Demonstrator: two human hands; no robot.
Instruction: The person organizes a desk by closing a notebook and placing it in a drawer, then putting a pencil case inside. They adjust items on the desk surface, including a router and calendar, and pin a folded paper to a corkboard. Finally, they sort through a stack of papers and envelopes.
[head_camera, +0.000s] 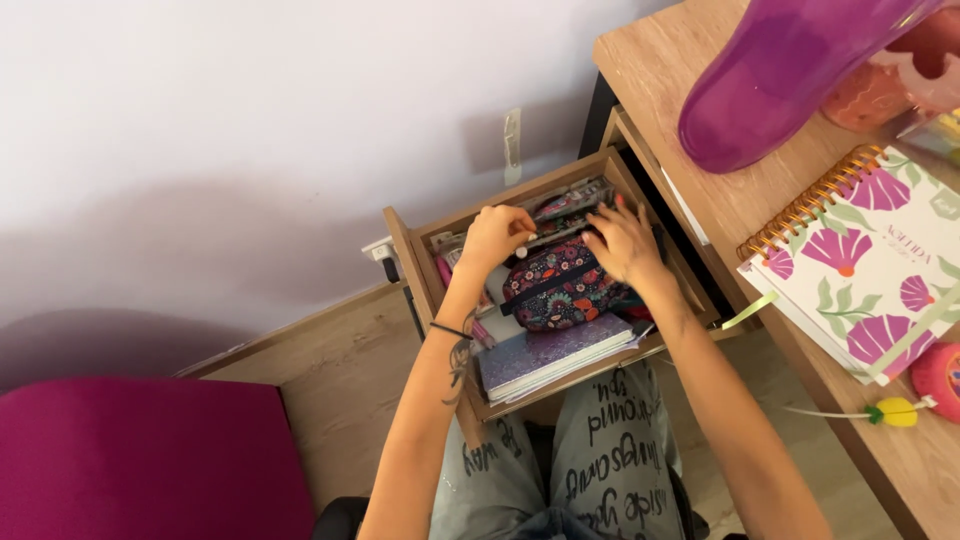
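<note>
Head view, looking down on an open light-wood drawer (425, 275) pulled out from beneath a light-wood desk (665, 75). Both bare hands are inside the drawer at its far end. The left hand (492, 237) is curled, its fingers pinched on a small pale object at the fingertips; the object is too small to identify. The right hand (622, 243) lies palm down with fingers spread and loose, resting across the top edge of a dark fabric pencil pouch with a red, pink and blue floral pattern (560, 285); whether it grips the pouch cannot be told. The pouch sits in the middle of the drawer, between the two hands and just behind a purple glittery-covered notebook (550, 352), which lies flat on other papers at the near end. Behind the hands, flat patterned packets (570, 200) lie against the back wall of the drawer. A thin black band (450, 330) circles the left wrist.

On the desk, to the right, a spiral-bound notebook with a white cover and purple flowers (870, 260) lies near the edge, and a translucent purple plastic container (790, 70) looms in the upper foreground. A magenta upholstered chair seat (140, 460) stands at lower left on the wooden floor (340, 380). The person's grey lettered trousers (610, 460) appear below the drawer.
</note>
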